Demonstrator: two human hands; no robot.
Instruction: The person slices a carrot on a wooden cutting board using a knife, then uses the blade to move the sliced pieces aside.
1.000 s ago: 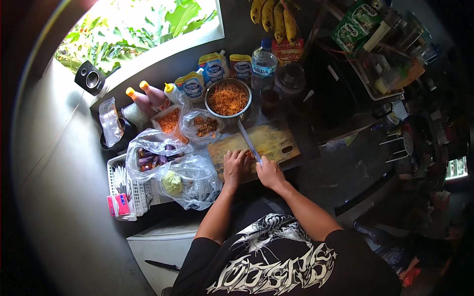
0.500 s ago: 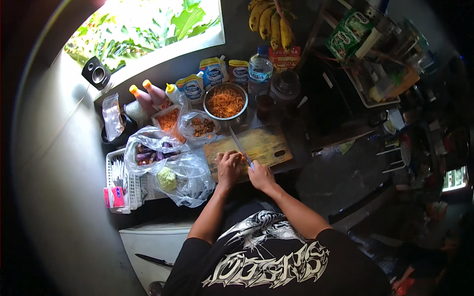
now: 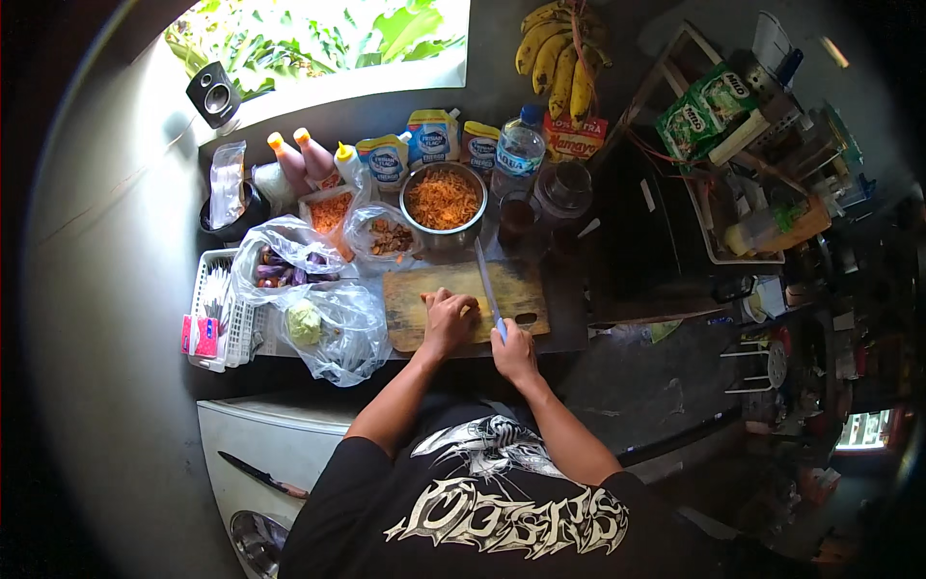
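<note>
A worn yellow-brown wooden cutting board point(image 3: 400, 318) lies on the counter in front of me. My left hand point(image 3: 449, 318) rests on it with curled fingers closed over an orange piece that looks like carrot point(image 3: 424, 297), mostly hidden under them. In my right hand point(image 3: 515, 352) is the blue handle of a kitchen knife point(image 3: 485, 278). Its blade points away from me, just right of the left hand and apart from it. Beyond the board stands a steel bowl point(image 3: 444, 232) of orange shreds. Left of it, an open plastic bag point(image 3: 384, 236) holds brown-orange bits.
Plastic bags with purple shallots point(image 3: 289, 268) and a pale green cabbage point(image 3: 304, 325) lie at left, beside a white basket point(image 3: 236, 357). Sauce bottles point(image 3: 315, 159), pouches and a water bottle point(image 3: 519, 154) line the back. Another knife point(image 3: 260, 475) lies on a white surface at lower left.
The knife has moved right, away from the left hand, and now points more straight ahead. The orange piece shows left of my fingers instead of right. The whole view has shifted.
</note>
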